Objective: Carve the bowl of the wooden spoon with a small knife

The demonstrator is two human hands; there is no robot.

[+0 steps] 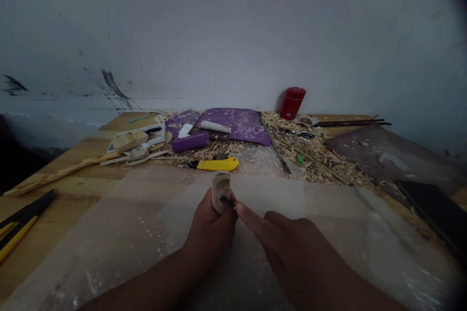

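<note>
My left hand (pixel 211 226) is wrapped round a small pale piece of wood (pixel 221 189), held upright over the plastic-covered table, with a hollow carved in its face. In my right hand (pixel 284 238) is a slim dark carving tool (pixel 227 201), its tip touching the wood inside the hollow. My right index finger lies along the tool; its handle is hidden by my hand. Just beyond the wood lies a yellow utility knife (pixel 218 164).
Wood shavings (pixel 321 155) cover the table's back. Purple sandpaper (pixel 237 124) lies there, with a red canister (pixel 293 103) against the wall. A white tray (pixel 162 132) with wooden pieces stands back left; yellow-black pliers or cutters (pixel 25 226) lie at left, a dark flat object (pixel 434 209) at right.
</note>
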